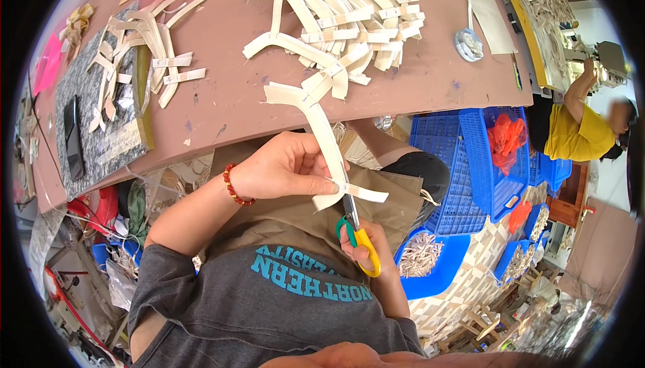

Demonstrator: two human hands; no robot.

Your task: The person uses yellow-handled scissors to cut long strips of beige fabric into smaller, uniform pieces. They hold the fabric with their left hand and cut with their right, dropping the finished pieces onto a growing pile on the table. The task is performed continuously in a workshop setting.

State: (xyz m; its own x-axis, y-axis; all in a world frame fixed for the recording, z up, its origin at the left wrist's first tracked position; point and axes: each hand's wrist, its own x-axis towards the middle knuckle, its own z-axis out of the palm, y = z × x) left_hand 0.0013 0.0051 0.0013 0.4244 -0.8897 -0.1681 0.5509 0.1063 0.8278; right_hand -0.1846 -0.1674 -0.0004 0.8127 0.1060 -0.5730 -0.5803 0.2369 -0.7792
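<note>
My left hand [277, 168], with a red bead bracelet on the wrist, pinches a cream stitched fabric strip [324, 133] between thumb and fingers near its lower end. The strip forks at both ends, and its upper end reaches over the table's front edge. In my right hand [381, 239] is a pair of scissors [365, 241] with yellow and green handles. Their blades point up at the lower fork of the strip, beside my left thumb. Whether the blades have closed on the fabric I cannot tell. Farther back lies a heap of similar cream strips [329, 15].
On the brown table [222, 106], a dark marbled board [127, 139] at left carries a phone [73, 136] and more strips. Blue crates [443, 173] and a blue tub [443, 277] of small cream pieces stand at right. A person in a yellow shirt [581, 133] works beyond.
</note>
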